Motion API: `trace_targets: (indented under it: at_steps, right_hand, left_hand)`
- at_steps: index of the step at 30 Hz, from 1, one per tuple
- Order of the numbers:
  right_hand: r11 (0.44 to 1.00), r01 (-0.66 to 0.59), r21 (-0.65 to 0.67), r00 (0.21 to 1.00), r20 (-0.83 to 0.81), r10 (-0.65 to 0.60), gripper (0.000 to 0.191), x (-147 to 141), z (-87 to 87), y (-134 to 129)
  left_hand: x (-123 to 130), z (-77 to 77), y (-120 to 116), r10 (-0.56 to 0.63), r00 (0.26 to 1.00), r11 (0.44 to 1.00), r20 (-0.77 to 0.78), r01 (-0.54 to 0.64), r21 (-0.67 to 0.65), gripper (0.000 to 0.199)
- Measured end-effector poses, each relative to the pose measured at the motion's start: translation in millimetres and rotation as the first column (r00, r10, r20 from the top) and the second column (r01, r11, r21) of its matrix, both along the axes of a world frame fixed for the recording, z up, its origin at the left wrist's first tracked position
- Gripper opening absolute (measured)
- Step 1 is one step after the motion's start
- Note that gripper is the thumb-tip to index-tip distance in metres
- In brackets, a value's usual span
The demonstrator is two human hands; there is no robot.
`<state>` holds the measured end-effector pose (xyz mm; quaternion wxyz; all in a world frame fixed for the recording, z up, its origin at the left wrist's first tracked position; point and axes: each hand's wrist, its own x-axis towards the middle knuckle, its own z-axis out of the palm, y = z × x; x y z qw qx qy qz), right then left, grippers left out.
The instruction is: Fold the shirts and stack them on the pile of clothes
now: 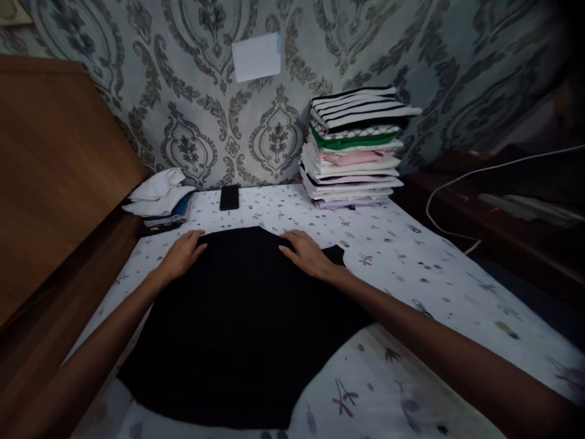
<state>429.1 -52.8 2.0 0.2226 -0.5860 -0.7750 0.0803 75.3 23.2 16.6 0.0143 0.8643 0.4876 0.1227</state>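
A black shirt (247, 323) lies spread on the bed, its far edge running between my two hands. My left hand (181, 255) has its thumb and fingers closed on the far left corner of the cloth. On the right part of that edge, my right hand (305, 251) pinches the fabric between thumb and fingers. A small dark corner of the shirt sticks out beyond the right wrist. My right forearm covers part of the garment's right side.
Folded clothes stand in a tall stack (351, 149) at the back right. A smaller clothes pile (162, 201) and a black phone (229, 198) lie at the back left. A wooden panel (59, 171) borders the left; a white cable (429, 207) hangs at right.
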Motion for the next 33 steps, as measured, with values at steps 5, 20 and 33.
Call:
trace_targets:
  at_steps: [5,20,33]
  right_hand:
    - [0.985,0.068,-0.16,0.998,0.016,-0.066,0.039,-33.1,2.1,73.4]
    - [0.993,-0.096,-0.072,0.99,-0.11,0.088,0.006,-40.4,17.8,54.6]
    - [0.957,-0.29,0.027,0.931,0.239,0.276,0.02,-48.0,5.4,-12.2]
  left_hand:
    - [-8.3,-6.1,67.1,-0.093,0.994,0.993,-0.062,0.088,-0.08,0.042]
    - [-23.4,23.7,18.5,-0.178,0.984,0.984,-0.03,0.179,0.019,0.007]
    - [-25.9,14.6,-39.4,-0.145,0.951,0.983,-0.272,0.169,0.069,0.021]
